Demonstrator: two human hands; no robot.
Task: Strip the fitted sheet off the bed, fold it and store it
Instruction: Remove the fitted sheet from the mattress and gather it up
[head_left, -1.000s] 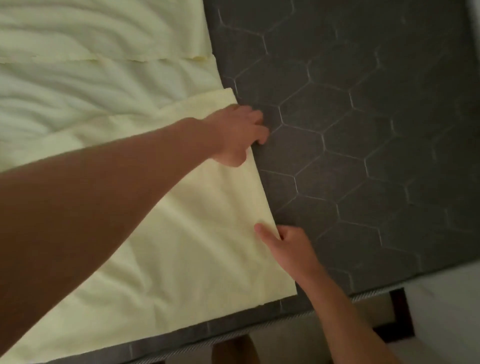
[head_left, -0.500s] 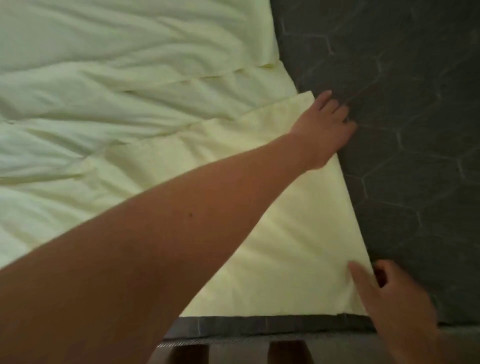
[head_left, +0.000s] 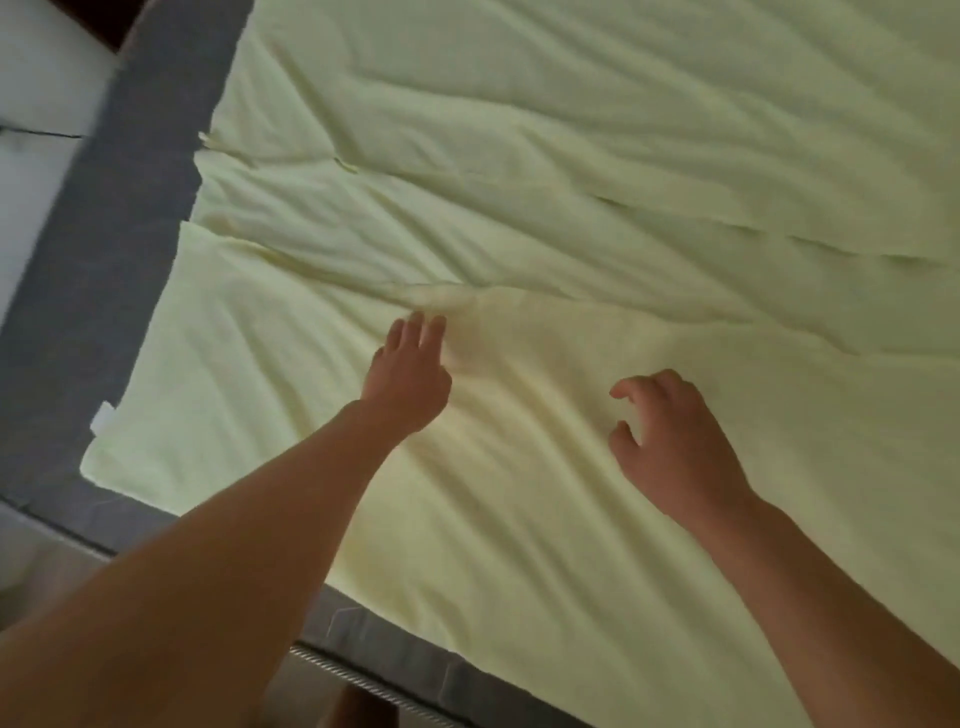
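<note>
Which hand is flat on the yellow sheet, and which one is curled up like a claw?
The left hand lies flat, fingers stretched out on the sheet. The right hand is the claw, fingers bent and holding nothing.

The pale yellow wrinkled cotton sheet (head_left: 571, 156) lies low and flat with only shallow folded ridges, so nothing upright blocks passage above it. Left of the sheet, the grey mattress border (head_left: 130, 208) is bare.

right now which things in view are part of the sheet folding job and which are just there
Part of the job:
- pale yellow sheet, spread in layers
- left hand, flat on it
- right hand, fingers curled above it

Just there:
- grey mattress
- floor
</note>
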